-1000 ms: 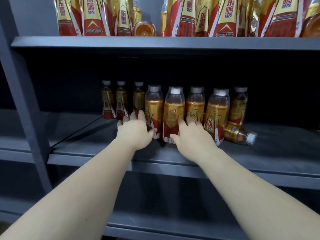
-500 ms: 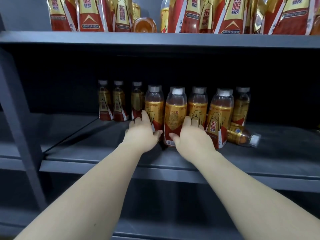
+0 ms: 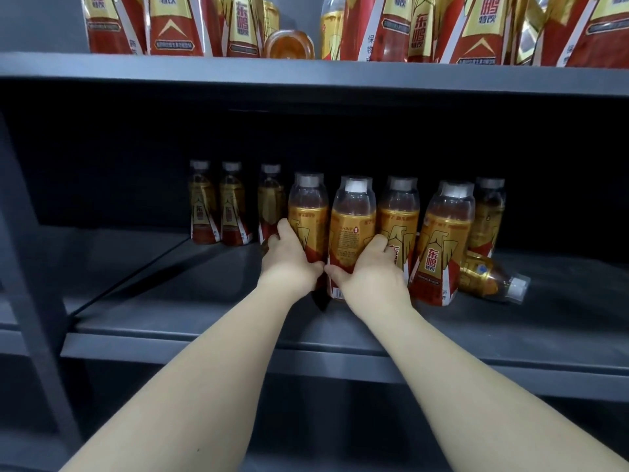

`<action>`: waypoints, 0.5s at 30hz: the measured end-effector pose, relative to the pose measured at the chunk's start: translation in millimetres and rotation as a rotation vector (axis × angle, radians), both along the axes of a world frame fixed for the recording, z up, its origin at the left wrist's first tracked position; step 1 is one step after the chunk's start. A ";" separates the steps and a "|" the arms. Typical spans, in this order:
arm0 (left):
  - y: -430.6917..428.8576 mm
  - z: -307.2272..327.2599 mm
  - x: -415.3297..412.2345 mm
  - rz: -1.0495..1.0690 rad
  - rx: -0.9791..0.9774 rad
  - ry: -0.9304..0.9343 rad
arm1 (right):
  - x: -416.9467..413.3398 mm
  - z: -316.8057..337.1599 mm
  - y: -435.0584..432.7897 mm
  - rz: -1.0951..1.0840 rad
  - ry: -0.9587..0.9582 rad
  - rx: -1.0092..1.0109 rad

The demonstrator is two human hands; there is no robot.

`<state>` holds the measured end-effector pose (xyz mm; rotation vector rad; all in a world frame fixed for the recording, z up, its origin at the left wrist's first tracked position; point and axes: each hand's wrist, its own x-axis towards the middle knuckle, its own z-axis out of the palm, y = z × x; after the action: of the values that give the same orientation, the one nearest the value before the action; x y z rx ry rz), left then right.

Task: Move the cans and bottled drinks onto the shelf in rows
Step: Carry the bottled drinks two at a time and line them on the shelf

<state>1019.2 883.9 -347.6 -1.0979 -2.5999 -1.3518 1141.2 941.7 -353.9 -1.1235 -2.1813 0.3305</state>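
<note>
Several gold-and-red labelled drink bottles stand on the dark grey middle shelf [image 3: 190,301]. My left hand [image 3: 289,264] grips the lower part of the left front bottle [image 3: 308,209], fingers on its left side, thumb in front. My right hand [image 3: 371,272] grips the middle front bottle [image 3: 354,223], thumb at its lower left and fingers wrapped to its right against a neighbouring bottle [image 3: 399,212]. Another upright bottle [image 3: 442,240] stands further right. Three bottles [image 3: 235,212] line up at the back left.
A fallen bottle [image 3: 488,281] lies on its side at the right, cap pointing right, behind it an upright one [image 3: 488,212]. The upper shelf [image 3: 306,74] carries many larger bottles and one lying bottle [image 3: 289,44]. A grey upright post [image 3: 30,267] stands at left.
Both hands moved forward and towards each other, from resting low against the front bottles to wrapping round two adjacent ones. The bottles stay upright in place.
</note>
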 end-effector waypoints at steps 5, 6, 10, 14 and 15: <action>-16.2 1.5 -0.6 -0.012 0.023 0.019 | 0.7 2.1 -6.7 0.019 0.042 0.015; -22.3 1.0 0.0 -0.010 0.029 0.034 | 0.4 2.7 -9.7 0.032 0.037 0.016; -52.0 -0.4 -3.7 0.012 0.033 0.118 | -6.0 6.8 -26.9 0.118 0.040 0.005; -77.8 1.3 -14.0 0.075 0.048 0.109 | -16.5 6.3 -40.9 0.200 0.040 0.003; -83.1 1.7 -16.1 0.094 0.052 0.103 | -19.4 5.7 -42.3 0.212 0.045 0.001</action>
<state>1003.1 800.8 -345.9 -0.9972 -2.4950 -1.2997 1121.8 899.4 -348.3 -0.8773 -2.2641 0.4425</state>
